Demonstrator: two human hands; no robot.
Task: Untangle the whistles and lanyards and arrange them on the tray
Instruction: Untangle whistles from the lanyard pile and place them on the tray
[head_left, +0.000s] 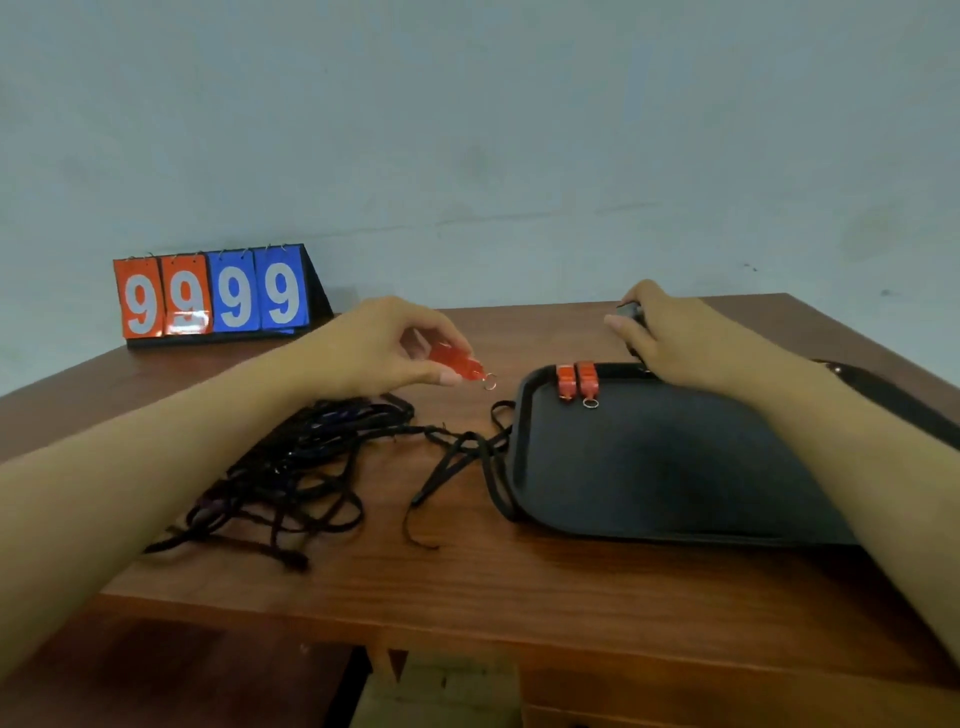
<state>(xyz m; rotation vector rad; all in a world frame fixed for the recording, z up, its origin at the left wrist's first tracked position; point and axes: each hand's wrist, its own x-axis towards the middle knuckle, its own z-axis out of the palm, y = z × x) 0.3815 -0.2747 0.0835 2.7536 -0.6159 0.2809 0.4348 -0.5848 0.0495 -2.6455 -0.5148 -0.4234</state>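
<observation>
While the left hand (384, 345) pinched a red whistle (457, 362) above the table, its small metal ring (489, 383) dangled free, just left of the dark tray (670, 467). Two more red whistles (576, 382) lay side by side at the tray's far left corner. The right hand (675, 338) was closed around a dark object (629, 313) beyond the tray's far rim. Black lanyards (306, 457) sprawled in a tangle on the brown wooden table (467, 582), some strands touching the tray's left edge. A flip scoreboard (218, 296) reading 9999 stood against the pale grey wall (467, 130).
</observation>
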